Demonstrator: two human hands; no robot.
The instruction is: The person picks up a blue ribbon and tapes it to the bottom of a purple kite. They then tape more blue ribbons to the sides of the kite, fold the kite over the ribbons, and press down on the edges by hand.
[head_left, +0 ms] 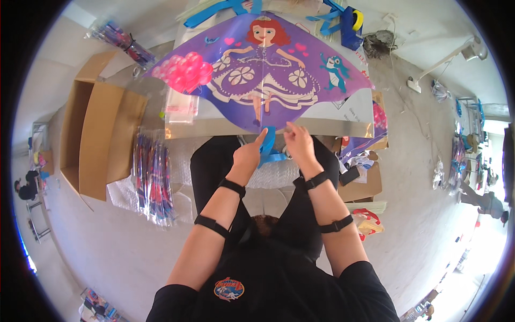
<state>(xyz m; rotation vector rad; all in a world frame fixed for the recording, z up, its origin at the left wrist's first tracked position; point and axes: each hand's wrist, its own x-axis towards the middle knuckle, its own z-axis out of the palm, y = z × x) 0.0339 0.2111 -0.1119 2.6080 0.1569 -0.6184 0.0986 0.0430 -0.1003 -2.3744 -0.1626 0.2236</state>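
A purple kite [230,110] lies flat across the table, printed with a red-haired princess, pink balloons and a blue animal. At its lower tip, a blue ribbon [267,140] hangs over the table's near edge. My left hand [247,160] is curled at the ribbon, with its thumb and a finger closed on it by the kite's tip. Just right of the tip, my right hand [300,146] is closed, its fingertips at the kite's lower edge. Whatever those fingertips may pinch is too small to make out.
Left of the table stand an open cardboard box [102,129] and a stack of plastic-wrapped packs [153,177]. A blue tape dispenser [350,28] with yellow tape sits at the far right. Another box [362,182] with loose things is beside my right knee.
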